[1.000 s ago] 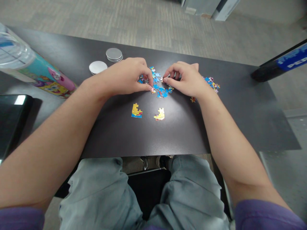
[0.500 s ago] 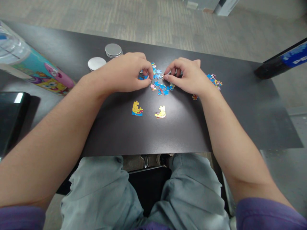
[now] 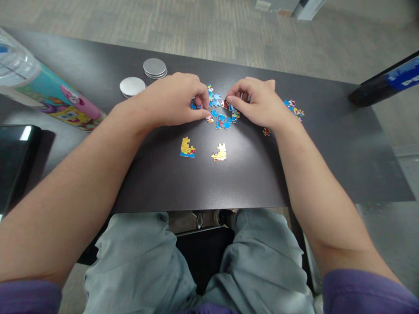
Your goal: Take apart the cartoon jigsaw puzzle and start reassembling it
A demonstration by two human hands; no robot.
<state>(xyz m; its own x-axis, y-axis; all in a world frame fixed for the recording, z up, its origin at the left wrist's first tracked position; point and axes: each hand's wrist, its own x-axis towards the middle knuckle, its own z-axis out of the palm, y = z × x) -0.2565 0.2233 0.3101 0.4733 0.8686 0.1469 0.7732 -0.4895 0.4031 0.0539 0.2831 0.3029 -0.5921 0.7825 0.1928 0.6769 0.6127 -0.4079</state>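
Teal with a clear end, a cartoon-printed container [image 3: 70, 102] sits at the far left of the dark tabletop [image 3: 203, 187]. The left hand [image 3: 179, 101] bends thumb and forefinger close together at a small pink piece [image 3: 210, 118]; whether it grips anything, I cannot tell. Closer to the tabletop's front edge, one joined puzzle section [image 3: 186, 149] shows yellow above a blue base, with a touch of red. Between the hands lie loose, knobbed jigsaw pieces [image 3: 223, 122], mostly bright blue. A second joined section [image 3: 221, 153], nearer the front, is pale yellow with red along its bottom. The right hand [image 3: 257, 100] curls, thumb near forefinger, beside a dark red piece [image 3: 225, 104]; its grip is unclear. Past its wrist sit multicoloured pieces [image 3: 295, 110], then a dark bottle [image 3: 363, 97].
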